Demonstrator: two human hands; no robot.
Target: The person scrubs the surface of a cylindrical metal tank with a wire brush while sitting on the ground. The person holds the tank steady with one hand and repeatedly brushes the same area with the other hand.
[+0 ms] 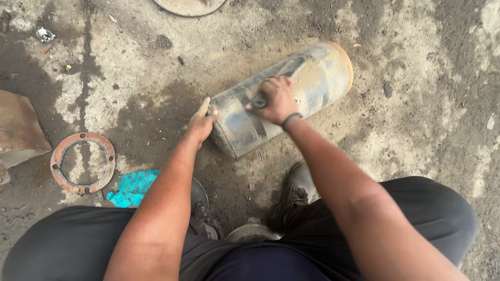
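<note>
My left hand (202, 123) lies flat, fingers extended, against the near end of the dusty cylinder (284, 96) lying on the concrete floor (416, 104). My right hand (276, 99) is clenched around a dark tool (259, 101) on its side. Grime covers most of the surface; cleaning looks barely begun.

Stained, dusty concrete floor (416, 78) in daylight, with dark oily patches.

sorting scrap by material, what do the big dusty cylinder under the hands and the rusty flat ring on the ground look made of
Big dusty grey-blue cylinder tank: probably painted steel; dull worn paint with an orange rust tint at its far end. Rusty flat ring with bolt holes: likely bare steel or iron, rust-brown all over, no paint visible.
</note>
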